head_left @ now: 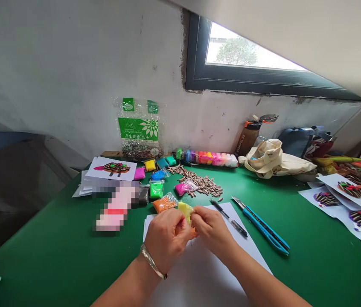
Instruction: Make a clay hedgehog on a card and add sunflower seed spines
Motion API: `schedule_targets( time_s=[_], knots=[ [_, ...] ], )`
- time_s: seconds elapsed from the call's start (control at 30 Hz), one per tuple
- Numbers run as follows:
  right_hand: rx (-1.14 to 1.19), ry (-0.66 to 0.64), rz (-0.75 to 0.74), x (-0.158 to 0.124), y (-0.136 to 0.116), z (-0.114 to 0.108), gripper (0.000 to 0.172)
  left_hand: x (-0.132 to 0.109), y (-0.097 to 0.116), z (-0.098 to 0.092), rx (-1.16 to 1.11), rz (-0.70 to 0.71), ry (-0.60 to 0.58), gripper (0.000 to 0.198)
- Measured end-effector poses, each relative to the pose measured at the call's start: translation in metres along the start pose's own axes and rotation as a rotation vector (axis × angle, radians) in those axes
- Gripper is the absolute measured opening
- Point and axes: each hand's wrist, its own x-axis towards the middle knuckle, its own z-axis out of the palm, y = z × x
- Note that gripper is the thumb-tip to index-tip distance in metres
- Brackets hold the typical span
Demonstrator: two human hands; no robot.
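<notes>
A lump of yellow clay is pinched between the left hand and the right hand above a still bare white sheet, while loose seeds lie beyond the hands and completed seed pictures are laid out to their right.

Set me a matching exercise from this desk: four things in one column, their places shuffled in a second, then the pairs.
Things:
1. Polished silver bangle
2. Soft yellow modelling clay
3. Striped sunflower seeds
4. Blue-handled scissors

Places:
A. Between the left hand and right hand
B. Right of the white paper sheet, on the green tabletop
C. Around the left wrist
D. Spread beyond the paper

Pairs: 1-C, 2-A, 3-D, 4-B
</notes>
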Motion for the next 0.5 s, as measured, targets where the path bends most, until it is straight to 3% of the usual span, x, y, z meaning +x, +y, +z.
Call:
schedule_targets(
  time_s=[0.07, 0.17, 0.2, 0.3, 0.5],
  knots=[
    [0.169, -0.057, 0.029, 0.000, -0.003, -0.004, 0.022, 0.001, -0.002, -0.003, -0.046, 0.045, 0.000, 0.017],
    [0.410, -0.179, 0.036, 0.000, -0.010, -0.012, 0.020, 0.003, -0.008, -0.007, -0.076, 0.120, -0.132, 0.076],
    [0.462, -0.206, 0.034, -0.001, -0.011, -0.013, 0.019, 0.003, -0.009, -0.007, -0.103, 0.120, -0.179, 0.084],
    [0.507, -0.223, 0.041, -0.001, -0.013, -0.016, 0.020, 0.005, -0.012, -0.007, -0.169, 0.056, -0.237, 0.068],
    [0.416, -0.172, 0.062, 0.000, -0.005, -0.013, 0.018, 0.006, -0.009, -0.007, -0.127, 0.067, -0.185, 0.038]
  ],
)
